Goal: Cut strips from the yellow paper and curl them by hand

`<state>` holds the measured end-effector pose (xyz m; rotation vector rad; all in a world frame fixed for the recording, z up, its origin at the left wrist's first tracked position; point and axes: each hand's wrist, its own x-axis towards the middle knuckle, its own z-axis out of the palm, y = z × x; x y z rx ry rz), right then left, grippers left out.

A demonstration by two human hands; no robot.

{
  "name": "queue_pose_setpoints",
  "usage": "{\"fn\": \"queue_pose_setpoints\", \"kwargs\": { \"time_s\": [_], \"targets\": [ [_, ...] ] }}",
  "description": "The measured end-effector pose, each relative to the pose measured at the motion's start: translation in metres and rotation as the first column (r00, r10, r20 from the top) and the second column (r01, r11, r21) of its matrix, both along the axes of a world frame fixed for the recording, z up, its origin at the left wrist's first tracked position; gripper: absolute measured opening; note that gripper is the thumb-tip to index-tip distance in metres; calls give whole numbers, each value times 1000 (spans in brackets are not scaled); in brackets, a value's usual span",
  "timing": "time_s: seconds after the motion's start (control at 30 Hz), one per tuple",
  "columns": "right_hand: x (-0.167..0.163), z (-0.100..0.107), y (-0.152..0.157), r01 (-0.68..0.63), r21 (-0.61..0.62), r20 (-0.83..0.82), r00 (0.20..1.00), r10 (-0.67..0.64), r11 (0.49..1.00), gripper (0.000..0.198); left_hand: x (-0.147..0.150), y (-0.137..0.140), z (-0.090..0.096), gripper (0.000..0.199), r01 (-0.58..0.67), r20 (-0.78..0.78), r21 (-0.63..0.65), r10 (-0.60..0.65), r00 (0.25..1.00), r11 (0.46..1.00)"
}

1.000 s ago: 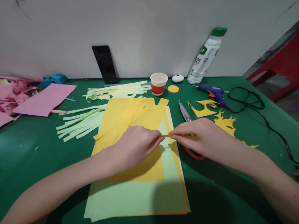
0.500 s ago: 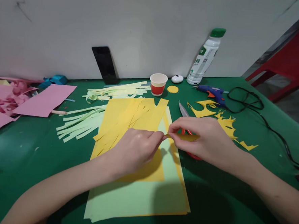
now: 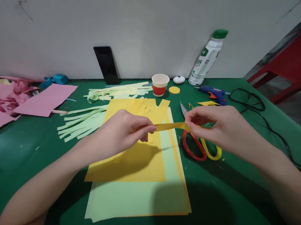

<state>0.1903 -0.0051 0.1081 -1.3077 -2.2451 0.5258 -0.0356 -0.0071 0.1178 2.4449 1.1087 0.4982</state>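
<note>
A narrow yellow paper strip (image 3: 170, 126) is stretched between my two hands above the paper stack. My left hand (image 3: 129, 128) pinches its left end, and my right hand (image 3: 211, 124) pinches it farther right between thumb and fingers. Below lies a yellow sheet (image 3: 126, 167) with several cut strips on it, partly hidden by my left hand. Under that sheet is a larger pale green sheet (image 3: 137, 201). Scissors with red and yellow handles (image 3: 192, 149) rest on the table beneath my right hand, blades partly covered.
Fringed green paper (image 3: 85, 123) lies left, near pink paper (image 3: 48, 101). Along the wall stand a phone (image 3: 106, 65), paper cup (image 3: 159, 85) and bottle (image 3: 206, 60). A yellow disc (image 3: 174, 90) and white oval case (image 3: 179, 80) sit between. A blue glue gun (image 3: 215, 94) trails its cord rightward.
My hands have moved apart, left hand leftward and right hand slightly right and up, so more of the strip shows. The scissor handles are now more exposed; my right hand covers yellow scraps.
</note>
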Motion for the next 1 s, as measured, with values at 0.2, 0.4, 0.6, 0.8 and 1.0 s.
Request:
{"fn": "queue_pose_setpoints", "kwargs": {
  "time_s": [0.2, 0.4, 0.6, 0.8, 1.0],
  "targets": [
    [-5, -2, -3, -69, 5, 42, 997, 69, 998, 9, -7, 6, -6, 26, -40, -166, 92, 55, 985, 995],
    [-22, -9, -13, -128, -33, 121, 984, 131, 991, 10, 11, -6, -28, 23, 121, -208, 193, -80, 975, 974],
    [-27, -13, -15, -130, -69, 128, 982, 138, 989, 11, 15, -9, -35, 19, 183, -198, 267, -132, 971, 946],
    [-27, -10, -17, -150, -11, 100, 984, 150, 989, 12, 14, -9, -31, 18, 166, -100, 243, -145, 984, 956],
    [-11, -4, -8, -129, -16, 79, 988, 129, 992, 12, 5, -5, -11, 19, 85, -31, 146, -81, 996, 986]
  ]
}}
